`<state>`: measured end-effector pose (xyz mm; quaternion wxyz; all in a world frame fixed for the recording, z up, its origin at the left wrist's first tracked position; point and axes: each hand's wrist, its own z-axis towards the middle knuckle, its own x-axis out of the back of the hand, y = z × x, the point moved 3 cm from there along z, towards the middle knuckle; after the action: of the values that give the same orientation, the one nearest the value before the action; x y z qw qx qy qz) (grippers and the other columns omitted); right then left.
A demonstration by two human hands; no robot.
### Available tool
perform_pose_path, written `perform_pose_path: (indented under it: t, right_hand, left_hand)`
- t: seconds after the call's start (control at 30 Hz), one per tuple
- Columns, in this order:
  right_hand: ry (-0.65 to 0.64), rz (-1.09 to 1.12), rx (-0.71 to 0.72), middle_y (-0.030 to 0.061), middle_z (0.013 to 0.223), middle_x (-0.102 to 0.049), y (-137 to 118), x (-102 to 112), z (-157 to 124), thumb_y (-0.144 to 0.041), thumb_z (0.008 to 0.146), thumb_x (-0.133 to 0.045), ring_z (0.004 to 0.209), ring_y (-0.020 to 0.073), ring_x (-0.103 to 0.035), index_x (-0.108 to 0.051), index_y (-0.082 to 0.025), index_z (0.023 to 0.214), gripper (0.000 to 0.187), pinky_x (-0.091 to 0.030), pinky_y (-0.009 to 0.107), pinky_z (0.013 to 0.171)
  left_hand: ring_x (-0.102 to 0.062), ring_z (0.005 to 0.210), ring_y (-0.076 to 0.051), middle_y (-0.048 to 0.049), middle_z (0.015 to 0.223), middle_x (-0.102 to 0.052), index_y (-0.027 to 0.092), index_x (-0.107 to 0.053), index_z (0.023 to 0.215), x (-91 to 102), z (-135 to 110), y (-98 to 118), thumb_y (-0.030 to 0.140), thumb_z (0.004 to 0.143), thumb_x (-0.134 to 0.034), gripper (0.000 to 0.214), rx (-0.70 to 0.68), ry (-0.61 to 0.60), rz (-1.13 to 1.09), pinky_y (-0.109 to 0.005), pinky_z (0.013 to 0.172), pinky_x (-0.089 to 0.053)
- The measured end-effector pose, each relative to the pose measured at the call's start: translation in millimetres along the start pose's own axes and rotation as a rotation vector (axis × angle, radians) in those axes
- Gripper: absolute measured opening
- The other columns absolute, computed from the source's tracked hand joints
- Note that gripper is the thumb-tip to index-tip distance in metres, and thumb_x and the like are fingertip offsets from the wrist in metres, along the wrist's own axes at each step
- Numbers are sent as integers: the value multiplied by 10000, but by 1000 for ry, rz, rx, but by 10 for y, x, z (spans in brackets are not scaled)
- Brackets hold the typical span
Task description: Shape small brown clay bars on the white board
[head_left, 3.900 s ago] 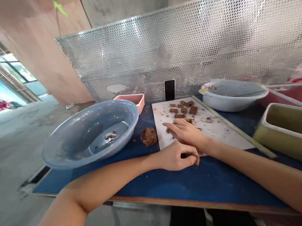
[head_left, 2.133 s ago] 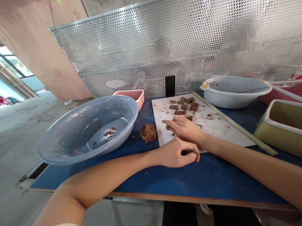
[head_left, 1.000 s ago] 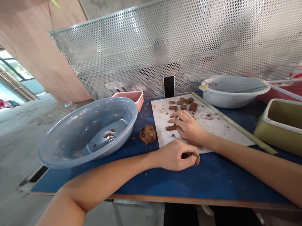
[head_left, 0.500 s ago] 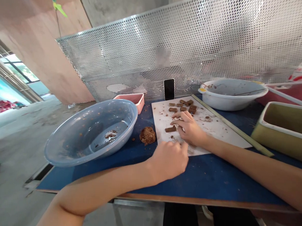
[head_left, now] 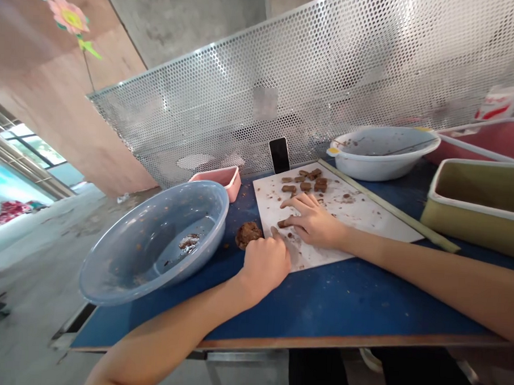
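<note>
My right hand [head_left: 317, 220] rests over the white sheet [head_left: 366, 217], fingers spread, with one fingertip on a short brown clay-like piece [head_left: 282, 223] near the sheet's left side. Curled into a loose fist, my left hand [head_left: 266, 264] is at the sheet's near left corner; its palm is hidden, so I cannot see whether it holds anything. Right beside its knuckles sits a rough brown lump [head_left: 249, 235] on the blue table [head_left: 341, 304]. Several small brown pieces [head_left: 306, 186] lie grouped on the far part of the sheet, among scattered crumbs.
A large blue basin [head_left: 121, 266] stands on the left, a small pink tray [head_left: 235, 186] behind it. A phone [head_left: 279, 155] leans against the perforated metal screen [head_left: 201, 110]. On the right are a pale stick [head_left: 388, 207], a white basin [head_left: 377, 169] and a green tub [head_left: 473, 219].
My left hand has moved left, away from my right hand and up to the brown lump. My right hand's fingers have shifted onto the single brown piece. The view has tilted slightly.
</note>
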<state>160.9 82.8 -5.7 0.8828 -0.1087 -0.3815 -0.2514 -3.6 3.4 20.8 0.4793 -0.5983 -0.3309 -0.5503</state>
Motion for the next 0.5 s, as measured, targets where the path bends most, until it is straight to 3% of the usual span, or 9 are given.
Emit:
perform_pose_path:
  t: [0.17,0.33,0.5]
  right_hand:
    - [-12,-37,-7,166,1366,-663,-17,-10,5,-92,994,-592,1261,354,-536,-872,-220,1001,308,-448,542,995]
    - [7,-73,16,169,1357,-671,-26,-23,5,-107,1008,-602,1269,354,-534,-880,-226,1018,303,-438,520,992]
    - [-8,-89,25,168,1346,-679,-21,-36,-2,-108,993,-623,1240,354,-542,-881,-222,1030,284,-438,514,980]
  left_hand:
    - [-845,891,-360,-183,914,-824,104,-802,1095,-19,48,-19,248,1032,-539,307,6,-39,-11,-411,786,-661]
    - [-841,894,-360,-173,944,-829,105,-760,1273,-44,85,-21,254,1048,-505,371,8,-34,-3,-427,801,-662]
    - [-842,883,-360,-171,929,-827,105,-764,1269,-56,85,-13,252,1053,-494,376,-4,-27,4,-423,787,-665]
